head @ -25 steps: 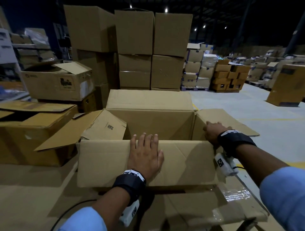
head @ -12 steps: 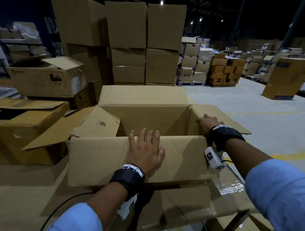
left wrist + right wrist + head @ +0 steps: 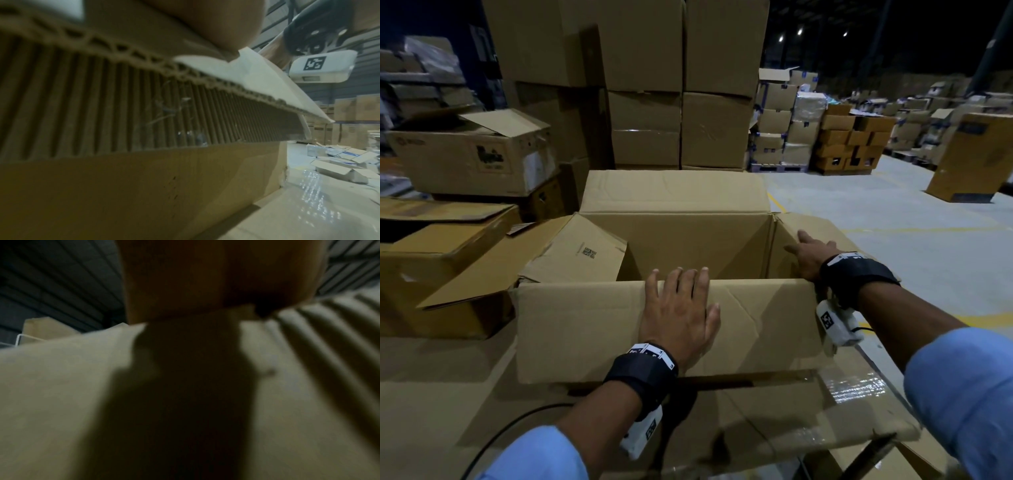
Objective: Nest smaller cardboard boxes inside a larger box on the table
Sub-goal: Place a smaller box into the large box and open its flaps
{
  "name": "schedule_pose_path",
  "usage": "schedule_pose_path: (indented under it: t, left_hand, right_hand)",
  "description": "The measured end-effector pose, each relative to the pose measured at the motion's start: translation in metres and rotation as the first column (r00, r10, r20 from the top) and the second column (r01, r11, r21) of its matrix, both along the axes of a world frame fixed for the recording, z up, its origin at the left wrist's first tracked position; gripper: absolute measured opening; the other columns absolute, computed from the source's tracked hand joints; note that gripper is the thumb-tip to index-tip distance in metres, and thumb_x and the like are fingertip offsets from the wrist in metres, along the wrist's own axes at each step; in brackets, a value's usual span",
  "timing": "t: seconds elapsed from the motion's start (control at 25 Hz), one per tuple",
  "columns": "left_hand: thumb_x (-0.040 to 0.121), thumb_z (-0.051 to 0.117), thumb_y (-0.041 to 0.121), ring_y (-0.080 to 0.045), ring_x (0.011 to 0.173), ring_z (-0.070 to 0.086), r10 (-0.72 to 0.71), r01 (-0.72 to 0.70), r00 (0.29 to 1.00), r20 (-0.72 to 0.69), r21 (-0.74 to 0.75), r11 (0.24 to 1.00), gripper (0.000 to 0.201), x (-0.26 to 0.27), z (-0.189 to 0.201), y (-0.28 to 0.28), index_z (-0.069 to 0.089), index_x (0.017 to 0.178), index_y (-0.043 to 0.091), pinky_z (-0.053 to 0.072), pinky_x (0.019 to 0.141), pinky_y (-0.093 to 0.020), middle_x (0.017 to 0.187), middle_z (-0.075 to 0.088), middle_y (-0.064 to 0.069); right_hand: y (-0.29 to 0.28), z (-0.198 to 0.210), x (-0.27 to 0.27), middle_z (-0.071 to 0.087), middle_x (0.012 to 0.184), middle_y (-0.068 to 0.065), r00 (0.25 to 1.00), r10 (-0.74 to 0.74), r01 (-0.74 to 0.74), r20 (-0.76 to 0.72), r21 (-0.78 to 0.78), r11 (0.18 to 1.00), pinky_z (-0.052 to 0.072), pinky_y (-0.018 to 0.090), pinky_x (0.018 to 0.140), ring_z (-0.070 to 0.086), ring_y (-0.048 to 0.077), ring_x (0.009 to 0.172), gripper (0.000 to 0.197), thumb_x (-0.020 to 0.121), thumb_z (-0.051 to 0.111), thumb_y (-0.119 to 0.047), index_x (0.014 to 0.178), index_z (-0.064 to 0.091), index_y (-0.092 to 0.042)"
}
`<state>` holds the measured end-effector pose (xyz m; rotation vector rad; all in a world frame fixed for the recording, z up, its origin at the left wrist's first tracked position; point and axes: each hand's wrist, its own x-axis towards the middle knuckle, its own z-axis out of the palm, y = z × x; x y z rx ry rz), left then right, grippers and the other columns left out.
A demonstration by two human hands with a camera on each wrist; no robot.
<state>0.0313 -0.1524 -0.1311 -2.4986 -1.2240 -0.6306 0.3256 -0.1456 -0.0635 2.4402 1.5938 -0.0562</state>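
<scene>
Directly under left hand (image 3: 678, 310): box flap (image 3: 592, 329)

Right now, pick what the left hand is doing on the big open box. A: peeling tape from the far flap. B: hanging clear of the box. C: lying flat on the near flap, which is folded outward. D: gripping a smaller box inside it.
C: the left hand lies with straight fingers on the near flap of the big open box.

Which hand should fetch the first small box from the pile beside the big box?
Left, probably: the left hand lies flat on the near flap, nearer the pile; the right hand rests at the box's far-side corner.
</scene>
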Motion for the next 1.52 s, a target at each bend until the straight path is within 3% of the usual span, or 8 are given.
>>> schedule_pose_path:
  t: [0.16, 0.44, 0.6, 0.8, 1.04, 1.32, 1.4, 1.52]
  left_hand:
    - [0.093, 0.03, 0.052, -0.029, 0.122, 0.049, 0.01, -0.01, 1.0, 0.005, 0.008, 1.0, 0.064, 0.001, 0.001, 0.0, 0.043, 0.143, 0.014, 0.026, 0.108, -0.059, 0.13, 0.056, -0.008]
    - [0.093, 0.033, 0.052, -0.031, 0.125, 0.048, 0.009, -0.009, 1.0, -0.008, 0.006, 1.0, 0.065, 0.005, -0.002, -0.001, 0.042, 0.144, 0.013, 0.026, 0.108, -0.061, 0.132, 0.055, -0.009]
    - [0.093, 0.035, 0.051, -0.032, 0.125, 0.049, 0.018, -0.018, 1.0, -0.015, -0.005, 1.0, 0.065, 0.005, -0.002, -0.002, 0.043, 0.144, 0.013, 0.026, 0.107, -0.063, 0.132, 0.056, -0.01]
    - [0.093, 0.033, 0.051, -0.032, 0.126, 0.047, 0.029, -0.03, 0.999, -0.033, -0.021, 0.999, 0.065, 0.006, -0.001, -0.001, 0.042, 0.145, 0.013, 0.025, 0.108, -0.063, 0.133, 0.055, -0.01]
    - [0.093, 0.031, 0.051, -0.033, 0.128, 0.046, 0.012, -0.014, 0.998, -0.054, -0.034, 0.999, 0.066, 0.003, 0.002, -0.001, 0.041, 0.146, 0.012, 0.025, 0.108, -0.062, 0.135, 0.054, -0.011]
    - [0.095, 0.023, 0.053, -0.03, 0.143, 0.03, -0.044, 0.039, 0.992, -0.121, -0.042, 0.998, 0.07, -0.007, 0.005, -0.002, 0.025, 0.153, 0.013, 0.018, 0.114, -0.058, 0.155, 0.036, -0.011]
    - [0.095, 0.024, 0.054, -0.03, 0.145, 0.028, -0.089, 0.084, 0.985, -0.151, -0.037, 0.996, 0.072, -0.017, 0.007, -0.002, 0.025, 0.153, 0.01, 0.018, 0.116, -0.056, 0.156, 0.033, -0.012]
    - [0.093, 0.025, 0.057, -0.029, 0.145, 0.028, -0.062, 0.055, 0.985, -0.158, -0.046, 0.997, 0.077, -0.041, 0.007, 0.003, 0.029, 0.152, 0.007, 0.019, 0.118, -0.053, 0.156, 0.035, -0.012]
  right_hand:
    - [0.001, 0.005, 0.007, 0.003, 0.164, 0.013, 0.998, 0.058, -0.056, -0.027, 0.054, 0.997, 0.041, 0.047, 0.108, 0.038, 0.039, 0.139, 0.07, 0.092, 0.056, -0.016, 0.155, 0.026, -0.029]
    - [-0.002, -0.008, 0.023, -0.003, 0.163, 0.015, 0.99, 0.073, -0.07, -0.122, 0.032, 0.997, 0.037, 0.043, 0.111, 0.041, 0.042, 0.136, 0.06, 0.09, 0.057, -0.016, 0.148, 0.041, -0.022]
    - [-0.005, -0.008, 0.02, -0.009, 0.164, 0.016, 0.99, 0.065, -0.063, -0.124, 0.027, 0.998, 0.035, 0.05, 0.112, 0.035, 0.048, 0.139, 0.063, 0.091, 0.047, -0.015, 0.152, 0.032, -0.025]
    - [-0.016, -0.005, 0.005, -0.004, 0.166, -0.004, 0.993, 0.069, -0.054, -0.099, 0.147, 0.988, 0.022, 0.075, 0.105, 0.007, 0.042, 0.149, 0.06, 0.1, 0.038, -0.031, 0.155, 0.015, -0.035]
    - [-0.037, -0.003, -0.02, 0.018, 0.164, 0.006, 0.984, 0.17, -0.13, -0.06, 0.416, 0.9, 0.025, 0.062, 0.113, 0.015, 0.031, 0.15, 0.056, 0.103, 0.025, -0.051, 0.152, 0.03, -0.026]
    - [-0.063, -0.02, -0.076, 0.005, 0.167, 0.0, 0.96, 0.278, -0.272, 0.03, 0.335, 0.902, -0.002, 0.06, 0.119, -0.003, 0.024, 0.153, 0.075, 0.093, -0.004, -0.067, 0.156, 0.018, -0.034]
    - [-0.066, -0.023, -0.094, 0.006, 0.167, -0.001, 0.947, 0.315, -0.318, 0.061, 0.322, 0.892, -0.003, 0.062, 0.118, -0.003, 0.024, 0.153, 0.085, 0.086, -0.013, -0.07, 0.157, 0.015, -0.033]
    - [-0.06, -0.032, -0.127, 0.009, 0.166, -0.001, 0.928, 0.361, -0.369, 0.089, 0.335, 0.867, 0.0, 0.064, 0.117, -0.001, 0.024, 0.153, 0.08, 0.089, -0.008, -0.068, 0.157, 0.013, -0.03]
